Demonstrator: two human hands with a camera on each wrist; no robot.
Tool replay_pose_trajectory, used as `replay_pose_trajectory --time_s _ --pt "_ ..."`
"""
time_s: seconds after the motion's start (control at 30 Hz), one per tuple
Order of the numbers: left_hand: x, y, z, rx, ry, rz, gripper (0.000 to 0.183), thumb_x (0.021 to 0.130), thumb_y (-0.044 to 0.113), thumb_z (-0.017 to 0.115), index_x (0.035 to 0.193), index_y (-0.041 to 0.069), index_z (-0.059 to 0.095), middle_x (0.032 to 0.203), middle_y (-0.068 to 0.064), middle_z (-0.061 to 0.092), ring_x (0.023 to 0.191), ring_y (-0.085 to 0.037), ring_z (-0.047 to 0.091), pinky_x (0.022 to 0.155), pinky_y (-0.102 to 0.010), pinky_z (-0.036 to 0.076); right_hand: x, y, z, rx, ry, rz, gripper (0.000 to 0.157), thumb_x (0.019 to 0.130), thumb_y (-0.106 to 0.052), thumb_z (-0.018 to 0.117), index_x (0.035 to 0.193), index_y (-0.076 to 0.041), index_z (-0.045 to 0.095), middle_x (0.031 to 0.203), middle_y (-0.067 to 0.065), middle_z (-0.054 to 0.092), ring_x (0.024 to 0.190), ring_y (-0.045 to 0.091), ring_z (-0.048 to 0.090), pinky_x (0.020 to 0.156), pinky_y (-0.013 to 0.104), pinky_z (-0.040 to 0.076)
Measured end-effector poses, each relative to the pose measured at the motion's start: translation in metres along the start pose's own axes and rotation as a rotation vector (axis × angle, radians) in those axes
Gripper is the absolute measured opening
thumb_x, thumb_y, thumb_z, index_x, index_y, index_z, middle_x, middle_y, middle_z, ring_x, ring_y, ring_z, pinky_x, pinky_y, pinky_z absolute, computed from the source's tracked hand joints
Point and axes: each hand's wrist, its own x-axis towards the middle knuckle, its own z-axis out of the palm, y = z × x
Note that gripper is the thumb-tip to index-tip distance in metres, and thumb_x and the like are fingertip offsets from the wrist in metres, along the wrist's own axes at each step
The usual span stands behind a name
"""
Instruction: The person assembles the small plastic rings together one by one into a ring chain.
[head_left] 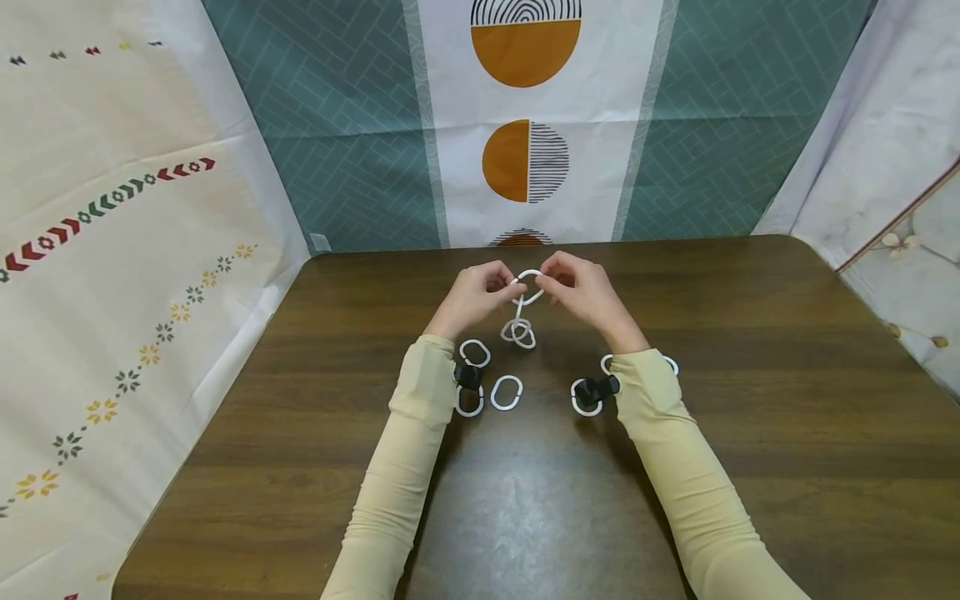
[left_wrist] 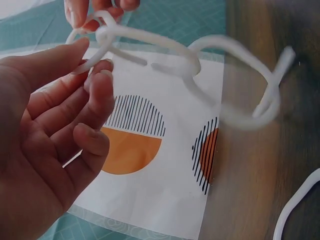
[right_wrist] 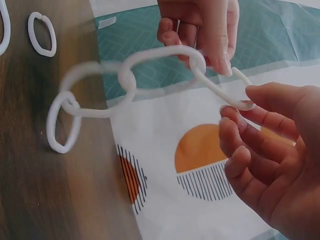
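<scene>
Over the brown table [head_left: 750, 500], a white chain [right_wrist: 127, 82] hangs lengthwise downward.

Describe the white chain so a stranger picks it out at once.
Find the brown table and look toward its far edge, where the left hand and right hand nearly meet. The white chain hangs between them, pinched by both. Unlike the loose white links on the table, its links are joined together.
</scene>
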Motion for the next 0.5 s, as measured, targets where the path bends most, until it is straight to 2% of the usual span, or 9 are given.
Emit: replay_pose_trajectory --time_s 0.1,0.17,0.33,0.43,0.5 --pt "-0.0006 0.0007 -0.0011 0.0 0.031 0.0 0.02 0.089 0.024 0.07 0.092 0.006 0.063 0.082 -0.01 0.068 0.069 -0.028 0.062 0.06 -0.024 0.049 0.0001 -0.0001 -0.0009 -0.007 0.0 -0.001 0.013 0.094 -0.017 0.063 0.099 -0.005 0.062 0.086 0.018 0.067 0.072 0.032 0.064 0.061 0.025 0.045" --pt "-0.0007 0.0012 -0.0021 -0.004 0.056 0.007 0.02 0.089 0.023 0.071 0.094 0.006 0.063 0.083 -0.011 0.068 0.071 -0.032 0.063 0.061 -0.025 0.049 -0.0001 -0.0001 -0.0013 -0.001 -0.005 0.002 0.013 0.093 -0.016 0.064 0.098 -0.004 0.063 0.084 0.018 0.067 0.073 0.034 0.064 0.059 0.024 0.044" --pt "0.0001 0.0028 -0.0042 -0.027 0.098 0.035 0.021 0.088 0.02 0.072 0.1 0.005 0.063 0.089 -0.012 0.068 0.076 -0.027 0.064 0.066 -0.024 0.048 0.0003 0.0004 -0.0015 0.049 -0.015 0.008 0.012 0.091 -0.013 0.066 0.096 -0.002 0.063 0.081 0.018 0.069 0.066 0.017 0.064 0.058 0.022 0.044" --pt "0.0004 0.0024 -0.0051 -0.05 0.098 0.035 0.024 0.088 0.019 0.072 0.104 0.005 0.063 0.093 -0.013 0.068 0.08 -0.022 0.065 0.07 -0.024 0.048 0.0007 0.0012 -0.0015 0.087 -0.008 0.017 0.012 0.091 -0.012 0.066 0.096 -0.001 0.062 0.083 0.021 0.069 0.063 0.006 0.062 0.059 0.021 0.045" --pt "0.0007 0.0019 -0.0054 -0.061 0.089 0.034 0.025 0.087 0.017 0.072 0.106 0.004 0.062 0.095 -0.013 0.068 0.083 -0.022 0.066 0.073 -0.025 0.049 0.0015 0.0021 -0.0015 0.114 0.004 0.026 0.012 0.091 -0.011 0.066 0.096 -0.001 0.062 0.085 0.022 0.07 0.063 0.005 0.063 0.061 0.022 0.047"
